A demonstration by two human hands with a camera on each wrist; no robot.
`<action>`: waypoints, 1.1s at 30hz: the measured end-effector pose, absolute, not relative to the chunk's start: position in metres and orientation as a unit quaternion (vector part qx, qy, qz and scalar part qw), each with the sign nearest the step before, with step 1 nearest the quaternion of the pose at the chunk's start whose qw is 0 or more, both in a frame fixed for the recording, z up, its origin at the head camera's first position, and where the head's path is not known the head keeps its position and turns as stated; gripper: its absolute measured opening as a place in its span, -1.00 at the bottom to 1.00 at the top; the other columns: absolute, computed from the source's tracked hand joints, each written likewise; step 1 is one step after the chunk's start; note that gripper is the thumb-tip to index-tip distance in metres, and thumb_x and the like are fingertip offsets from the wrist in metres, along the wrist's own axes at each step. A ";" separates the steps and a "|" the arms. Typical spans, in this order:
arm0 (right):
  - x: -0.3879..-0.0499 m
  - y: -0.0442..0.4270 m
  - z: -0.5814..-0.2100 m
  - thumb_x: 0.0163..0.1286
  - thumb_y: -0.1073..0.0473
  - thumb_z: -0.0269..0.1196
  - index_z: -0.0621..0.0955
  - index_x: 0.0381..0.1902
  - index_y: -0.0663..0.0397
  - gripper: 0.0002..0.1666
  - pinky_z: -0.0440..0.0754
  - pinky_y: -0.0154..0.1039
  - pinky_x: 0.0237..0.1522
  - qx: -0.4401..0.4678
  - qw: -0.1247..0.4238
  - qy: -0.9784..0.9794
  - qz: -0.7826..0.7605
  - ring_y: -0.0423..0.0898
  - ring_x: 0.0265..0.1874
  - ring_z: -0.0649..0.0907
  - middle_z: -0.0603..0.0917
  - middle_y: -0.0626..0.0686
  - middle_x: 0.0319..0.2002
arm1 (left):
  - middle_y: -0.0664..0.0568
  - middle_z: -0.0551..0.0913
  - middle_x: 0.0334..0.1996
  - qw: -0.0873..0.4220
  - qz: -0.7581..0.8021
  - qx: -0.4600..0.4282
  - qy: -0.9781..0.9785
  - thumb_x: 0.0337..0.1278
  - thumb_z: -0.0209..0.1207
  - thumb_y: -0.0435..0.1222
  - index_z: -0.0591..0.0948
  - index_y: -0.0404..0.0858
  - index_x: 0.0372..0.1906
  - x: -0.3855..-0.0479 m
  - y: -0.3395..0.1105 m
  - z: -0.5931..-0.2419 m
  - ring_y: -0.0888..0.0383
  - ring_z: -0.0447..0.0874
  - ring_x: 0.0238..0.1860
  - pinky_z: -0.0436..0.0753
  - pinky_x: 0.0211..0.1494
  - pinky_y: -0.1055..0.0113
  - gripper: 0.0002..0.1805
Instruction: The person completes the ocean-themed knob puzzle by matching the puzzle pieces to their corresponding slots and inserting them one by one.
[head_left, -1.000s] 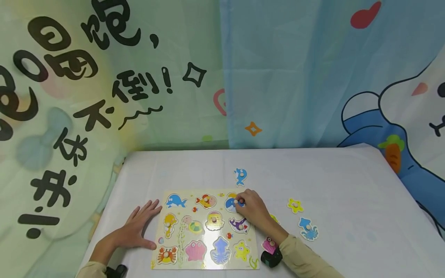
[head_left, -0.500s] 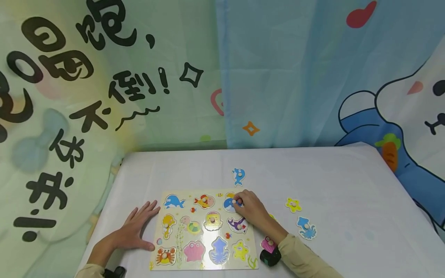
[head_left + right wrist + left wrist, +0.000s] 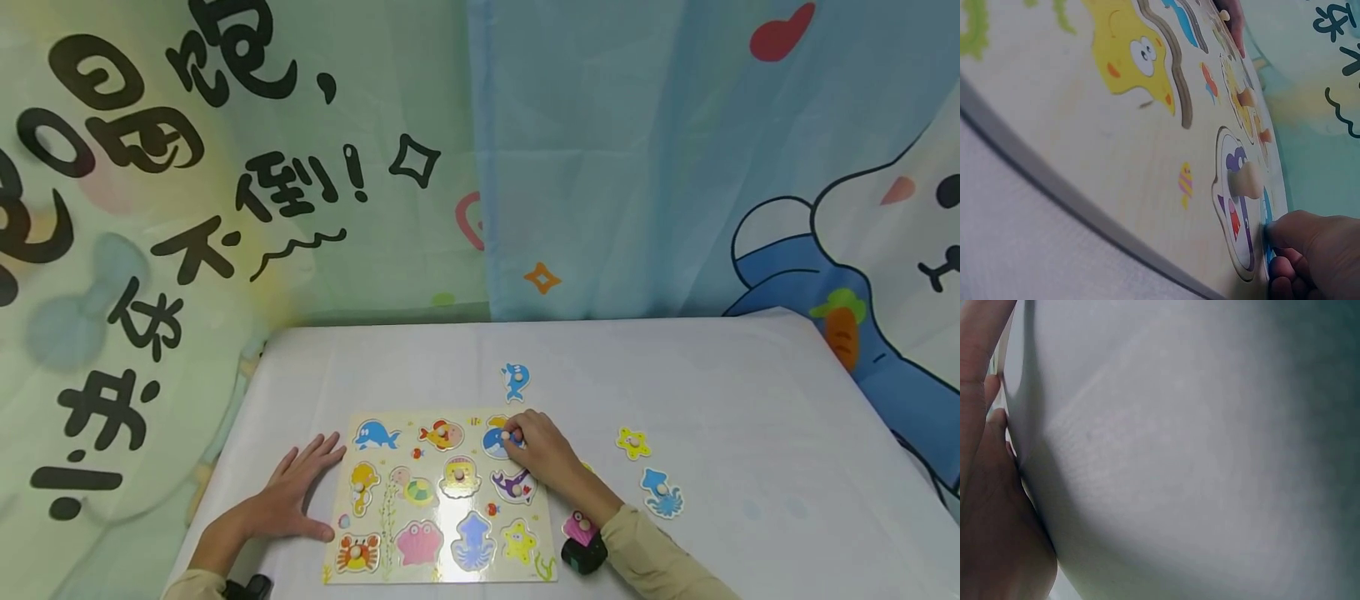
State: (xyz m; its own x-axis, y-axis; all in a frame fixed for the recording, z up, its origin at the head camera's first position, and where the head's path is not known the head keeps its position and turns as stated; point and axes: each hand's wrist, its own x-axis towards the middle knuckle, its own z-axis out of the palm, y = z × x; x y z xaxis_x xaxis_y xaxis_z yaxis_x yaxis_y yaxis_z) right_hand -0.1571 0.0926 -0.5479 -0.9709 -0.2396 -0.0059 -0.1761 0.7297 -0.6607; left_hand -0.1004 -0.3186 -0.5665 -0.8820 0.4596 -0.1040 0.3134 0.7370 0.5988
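Note:
A pale puzzle board (image 3: 442,504) with sea-animal pictures lies on the table. The left hand (image 3: 288,492) rests flat with fingers spread beside its left edge, the thumb at the edge; part of that hand (image 3: 1000,512) shows in the left wrist view. At the board's upper right corner, the right hand (image 3: 543,450) pinches the knob of a blue and yellow piece (image 3: 495,438) at its slot. In the right wrist view, the right hand's (image 3: 1316,250) curled fingers are just beyond the purple whale piece (image 3: 1235,206). Whether the pinched piece lies fully flat cannot be told.
Behind the board lies a blue fish piece (image 3: 516,382). To the right are a yellow star piece (image 3: 633,443) and a blue octopus piece (image 3: 662,493). A pink piece (image 3: 579,527) lies by the right wrist. A printed curtain (image 3: 600,167) hangs behind the table.
The head view has shifted slightly. Both hands keep the same places relative to the board, with the right fingers still on the same piece.

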 end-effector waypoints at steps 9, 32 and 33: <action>-0.160 0.093 -0.544 0.26 0.23 0.28 0.61 -0.15 0.15 -0.80 0.38 -0.34 -0.31 -0.119 0.051 0.918 -0.376 -0.20 -0.35 0.40 0.46 -0.09 -0.43 | -0.18 -0.02 0.56 0.127 0.287 0.206 0.927 -0.42 0.49 0.18 0.15 -0.08 0.50 -0.105 -0.318 -0.555 -0.15 -0.24 0.57 -0.21 0.39 -0.35 0.25; -0.046 0.193 -0.547 0.13 0.21 0.41 0.61 -0.19 -0.07 -0.72 0.52 -0.44 -0.31 -0.184 0.040 0.935 -0.302 -0.46 -0.36 0.37 0.46 -0.26 -0.29 | 0.04 -0.03 0.58 0.107 0.285 0.220 0.927 -0.42 0.43 0.29 0.12 0.07 0.51 -0.103 -0.324 -0.577 0.66 -0.53 0.46 -0.61 0.30 0.71 0.24; -0.046 0.194 -0.549 0.12 0.25 0.40 0.61 -0.20 -0.06 -0.72 0.50 -0.44 -0.34 -0.190 0.023 0.932 -0.309 -0.47 -0.37 0.37 0.46 -0.27 -0.30 | 0.06 -0.05 0.58 0.107 0.283 0.224 0.927 -0.40 0.42 0.30 0.11 0.06 0.51 -0.104 -0.325 -0.577 0.65 -0.53 0.46 -0.61 0.30 0.71 0.24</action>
